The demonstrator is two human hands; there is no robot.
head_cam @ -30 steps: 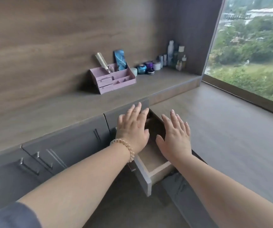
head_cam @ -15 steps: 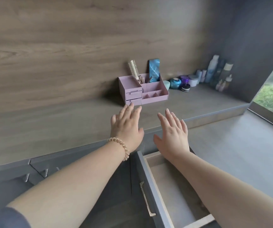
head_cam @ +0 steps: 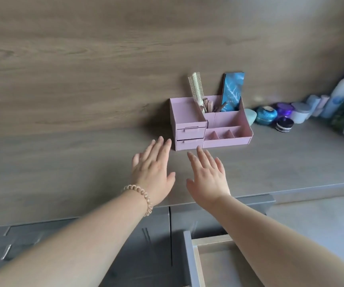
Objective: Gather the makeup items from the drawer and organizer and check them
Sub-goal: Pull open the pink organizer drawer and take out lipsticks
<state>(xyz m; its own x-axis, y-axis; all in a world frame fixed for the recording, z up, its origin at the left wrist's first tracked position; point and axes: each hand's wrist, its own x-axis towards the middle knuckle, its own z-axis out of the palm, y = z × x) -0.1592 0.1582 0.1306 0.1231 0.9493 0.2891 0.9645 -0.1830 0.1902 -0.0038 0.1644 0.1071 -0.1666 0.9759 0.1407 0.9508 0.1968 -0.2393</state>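
**Both hands open above the counter, near the organizer**

The pink organizer stood in the middle of the frame, on the counter and against the wood wall. Its two small drawers at the left side were closed. In its back compartments stood a brush, some brown sticks and a blue palette. The front compartments looked empty, but I cannot tell this for sure.

Just below the organizer, the left hand and the right hand were flat, with the fingers stretched and spread, and they held nothing. The fingertips were near the front of the organizer but did not touch it. The left wrist carried a bracelet.

At the lower right of the frame the drawer was pulled out, partly hidden under the right forearm.

At the right side of the organizer, jars and blurred bottles stood in a row along the wall.
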